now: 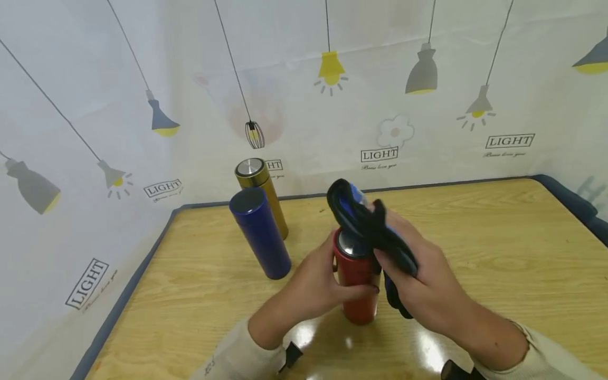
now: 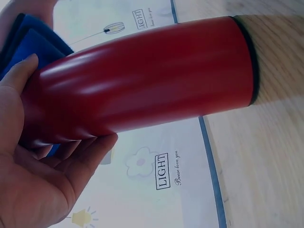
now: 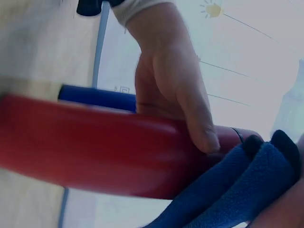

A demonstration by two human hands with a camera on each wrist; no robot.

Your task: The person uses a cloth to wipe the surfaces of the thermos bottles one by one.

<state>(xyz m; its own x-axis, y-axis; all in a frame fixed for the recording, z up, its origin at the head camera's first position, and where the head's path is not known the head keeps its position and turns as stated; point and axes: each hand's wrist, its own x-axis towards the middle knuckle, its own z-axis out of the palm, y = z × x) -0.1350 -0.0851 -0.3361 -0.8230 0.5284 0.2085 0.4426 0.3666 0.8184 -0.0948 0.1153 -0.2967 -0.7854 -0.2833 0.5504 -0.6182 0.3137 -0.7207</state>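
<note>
A red thermos bottle (image 1: 359, 309) with a dark lid stands on the table, slightly tilted in the head view. My left hand (image 1: 315, 282) grips its upper body, thumb across the near side; the left wrist view shows the fingers curled round the red bottle (image 2: 142, 76). A folded blue cloth with black edges (image 3: 228, 190) is in my right hand (image 1: 427, 274), between thumb and fingers. That cloth lies against the right side of the bottle near the lid and partly hides the lid in the head view. Most of my right hand's fingers are hidden behind the cloth.
To the left of the red bottle stands a blue thermos bottle (image 1: 261, 237), with a gold thermos bottle (image 1: 275, 206) just behind it. All are on a wooden table (image 1: 499, 248). A pale curtain (image 1: 304, 116) printed with lamps borders the table's back and left side.
</note>
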